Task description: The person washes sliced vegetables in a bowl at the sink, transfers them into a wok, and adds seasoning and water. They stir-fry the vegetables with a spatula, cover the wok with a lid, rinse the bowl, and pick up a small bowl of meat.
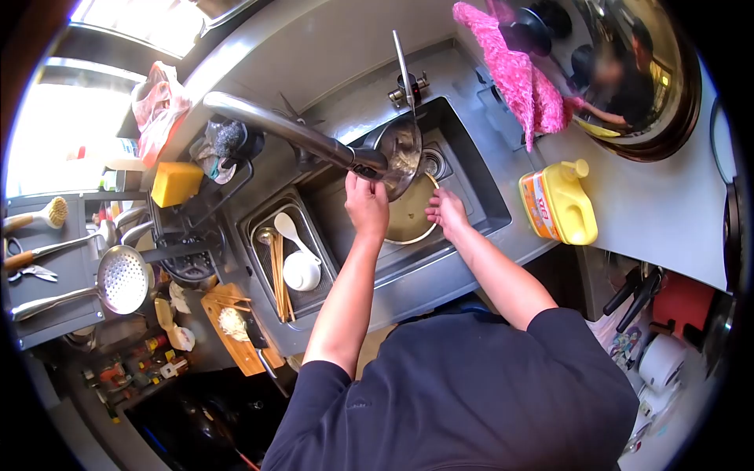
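A round pot or basin (410, 228) with a pale rim sits in the sink (491, 206), with cloudy liquid and small bits inside. My right hand (448, 212) is at its right rim, fingers curled against the edge. Just below the tap head, my left hand (367, 206) has its fingers closed; the tap and a metal bowl-shaped utensil hide what they grip. That round metal utensil (402, 161), its long handle pointing away from me, overlaps the pot's far side. Above it reaches the tap (290, 135).
A rack in the sink's left part holds chopsticks (278, 275), a white spoon (287, 228) and a white pot (301, 272). A yellow jug (559, 204) stands right, beneath a pink cloth (518, 71). A cutting board (239, 337) with a knife lies left.
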`<state>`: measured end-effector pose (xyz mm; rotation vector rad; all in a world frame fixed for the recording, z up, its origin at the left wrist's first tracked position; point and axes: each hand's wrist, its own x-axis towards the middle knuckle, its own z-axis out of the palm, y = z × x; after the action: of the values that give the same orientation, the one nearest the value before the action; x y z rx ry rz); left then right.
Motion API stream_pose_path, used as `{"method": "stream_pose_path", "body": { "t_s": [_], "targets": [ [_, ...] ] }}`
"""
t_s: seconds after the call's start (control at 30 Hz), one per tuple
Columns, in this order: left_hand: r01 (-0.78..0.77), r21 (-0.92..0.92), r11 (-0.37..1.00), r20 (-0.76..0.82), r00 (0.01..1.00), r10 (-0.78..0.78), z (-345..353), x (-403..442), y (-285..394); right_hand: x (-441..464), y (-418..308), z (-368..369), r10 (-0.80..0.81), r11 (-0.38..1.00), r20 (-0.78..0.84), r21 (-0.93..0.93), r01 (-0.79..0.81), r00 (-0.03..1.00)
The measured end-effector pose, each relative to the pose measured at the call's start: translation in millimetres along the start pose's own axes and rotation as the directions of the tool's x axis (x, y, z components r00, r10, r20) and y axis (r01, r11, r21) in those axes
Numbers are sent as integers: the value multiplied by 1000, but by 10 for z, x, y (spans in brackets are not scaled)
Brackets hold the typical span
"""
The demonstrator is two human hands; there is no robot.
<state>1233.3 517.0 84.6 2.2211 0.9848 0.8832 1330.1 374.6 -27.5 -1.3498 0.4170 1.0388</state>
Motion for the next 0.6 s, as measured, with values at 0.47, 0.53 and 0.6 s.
{"method": "stream_pose_path", "body": {
  "t_s": [0.47, 0.53, 0.6],
  "targets": [
    [-82, 139, 987, -125, 987, 100, -203, 163, -121, -105, 349, 17, -224, 927, -4, -308, 212, 975],
    [8, 50, 999, -111, 994, -2, -116, 117, -118, -273, 198, 136, -90, 982, 99, -156, 105, 991],
    [308, -29, 951, -11, 951, -308, 71, 0, -207, -429, 2, 210, -16, 999, 156, -39, 23, 988]
  ]
}}
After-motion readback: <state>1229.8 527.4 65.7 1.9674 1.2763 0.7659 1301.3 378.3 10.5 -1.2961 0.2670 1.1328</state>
